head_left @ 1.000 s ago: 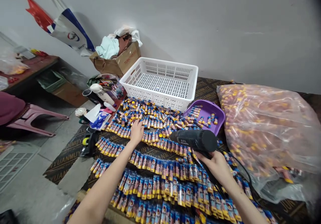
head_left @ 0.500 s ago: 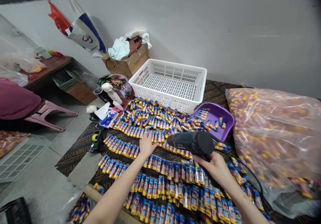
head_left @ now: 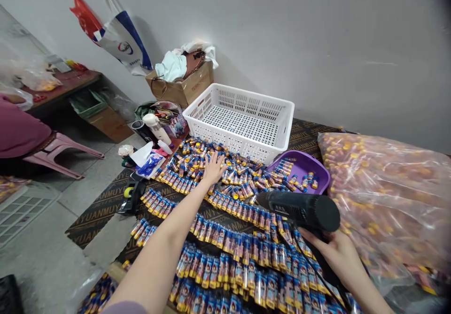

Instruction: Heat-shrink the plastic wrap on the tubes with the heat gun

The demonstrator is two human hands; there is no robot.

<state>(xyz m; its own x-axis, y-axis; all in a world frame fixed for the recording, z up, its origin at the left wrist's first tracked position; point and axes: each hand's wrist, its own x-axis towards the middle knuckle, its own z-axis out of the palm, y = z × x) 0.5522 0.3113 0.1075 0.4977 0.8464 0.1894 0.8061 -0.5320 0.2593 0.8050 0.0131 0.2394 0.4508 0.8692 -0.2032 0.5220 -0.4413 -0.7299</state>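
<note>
My left hand (head_left: pixel 213 168) is open, its fingers spread over the loose heap of small bottles (head_left: pixel 197 161) in blue, pink and yellow wrapping. In my right hand (head_left: pixel 338 250) is a black heat gun (head_left: pixel 296 207), gripped by its handle, with the nozzle facing left towards the heap. Below the heap, similar bottles (head_left: pixel 221 234) lie side by side in several curved rows on a dark printed board (head_left: pixel 102 210). A cord runs down from the heat gun across the rows. Whether my left fingers touch the bottles is hard to tell.
Behind the heap stands a white plastic crate (head_left: pixel 239 140), beside a purple basin (head_left: pixel 322 175) with a few bottles. A large clear bag (head_left: pixel 387 187) fills the right side. Tissues (head_left: pixel 150 163) and a flask (head_left: pixel 155 125) are at left; a person (head_left: pixel 21 128) sits beyond.
My left hand has moved away from the row and up over the heap, its fingers spreading. My right hand has carried the heat gun to the right and slightly down.
</note>
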